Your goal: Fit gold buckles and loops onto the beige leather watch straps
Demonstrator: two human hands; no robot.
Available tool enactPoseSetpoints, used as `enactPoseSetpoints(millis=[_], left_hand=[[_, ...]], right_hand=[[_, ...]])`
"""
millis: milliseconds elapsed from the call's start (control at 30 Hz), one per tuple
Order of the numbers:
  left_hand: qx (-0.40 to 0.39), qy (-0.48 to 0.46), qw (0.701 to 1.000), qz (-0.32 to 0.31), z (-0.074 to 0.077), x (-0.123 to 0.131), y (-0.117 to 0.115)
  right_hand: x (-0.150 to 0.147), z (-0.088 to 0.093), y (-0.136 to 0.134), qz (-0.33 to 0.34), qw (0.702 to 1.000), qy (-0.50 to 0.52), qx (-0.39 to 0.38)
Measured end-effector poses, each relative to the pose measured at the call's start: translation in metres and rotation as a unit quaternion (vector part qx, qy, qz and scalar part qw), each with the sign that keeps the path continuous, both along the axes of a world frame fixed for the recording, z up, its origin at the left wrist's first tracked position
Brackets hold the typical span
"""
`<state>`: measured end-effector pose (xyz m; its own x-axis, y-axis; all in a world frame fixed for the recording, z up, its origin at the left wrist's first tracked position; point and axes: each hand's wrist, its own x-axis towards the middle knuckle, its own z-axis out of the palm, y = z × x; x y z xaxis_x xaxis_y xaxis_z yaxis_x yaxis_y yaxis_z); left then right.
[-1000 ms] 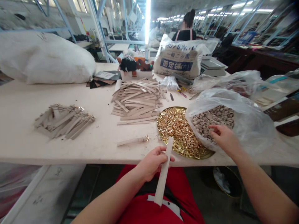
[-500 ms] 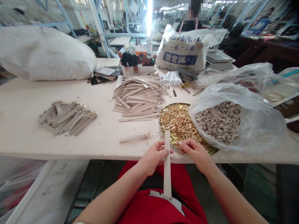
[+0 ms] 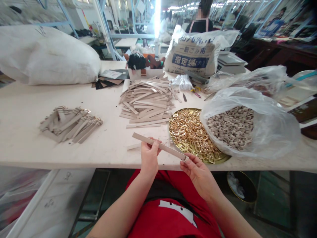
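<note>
My left hand [image 3: 150, 157] is closed around the middle of a flat beige strap [image 3: 170, 151], which slants down to the right above the table's front edge. My right hand [image 3: 196, 173] pinches a small beige loop [image 3: 185, 159] at the strap's right end; whether the loop encircles the strap is hard to make out. Behind my left hand lies another strap [image 3: 133, 146], partly covered. Just beyond my right hand is a round gold tray [image 3: 224, 161] heaped with gold metal buckles [image 3: 189, 127]. An open plastic bag [image 3: 274, 129] beside it holds many beige loops [image 3: 230, 127].
A large pile of loose straps [image 3: 147, 102] lies mid-table, and a stack of straps with metal fittings [image 3: 71, 124] sits to the left. Farther back are a bulky white sack [image 3: 49, 56], a printed bag [image 3: 192, 54] and a scale [image 3: 230, 59]. A person [image 3: 200, 24] is in the background.
The strap has swung from upright to a slant, its lower end now at my right hand. My right hand has moved left and down from the tray's edge, bringing the small loop to the strap.
</note>
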<state>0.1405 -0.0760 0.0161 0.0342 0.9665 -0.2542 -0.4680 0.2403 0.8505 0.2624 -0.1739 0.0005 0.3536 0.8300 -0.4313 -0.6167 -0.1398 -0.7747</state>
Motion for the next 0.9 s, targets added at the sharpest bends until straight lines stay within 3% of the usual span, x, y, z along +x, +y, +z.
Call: enactPoseSetpoints(millis=[100, 233, 300, 433, 900], left_hand=[[0.008, 0.022, 1.000, -0.007, -0.001, 0.000, -0.005], [-0.012, 0.086, 0.984, -0.153, -0.005, 0.001, -0.017], [-0.031, 0.103, 0.975, -0.194, -0.008, 0.004, -0.022], [-0.044, 0.094, 0.980, -0.171, -0.011, 0.008, -0.028], [0.087, 0.201, 0.959, -0.179, -0.022, 0.007, -0.037]], right_hand=[[-0.002, -0.002, 0.004, -0.019, 1.000, -0.014, -0.001], [0.001, -0.006, 0.007, -0.029, 0.998, -0.047, 0.003], [0.002, -0.008, 0.008, -0.033, 0.997, -0.069, 0.003], [0.002, -0.013, 0.009, -0.032, 0.995, -0.099, 0.002], [0.002, -0.016, 0.009, 0.009, 0.993, -0.116, 0.002]])
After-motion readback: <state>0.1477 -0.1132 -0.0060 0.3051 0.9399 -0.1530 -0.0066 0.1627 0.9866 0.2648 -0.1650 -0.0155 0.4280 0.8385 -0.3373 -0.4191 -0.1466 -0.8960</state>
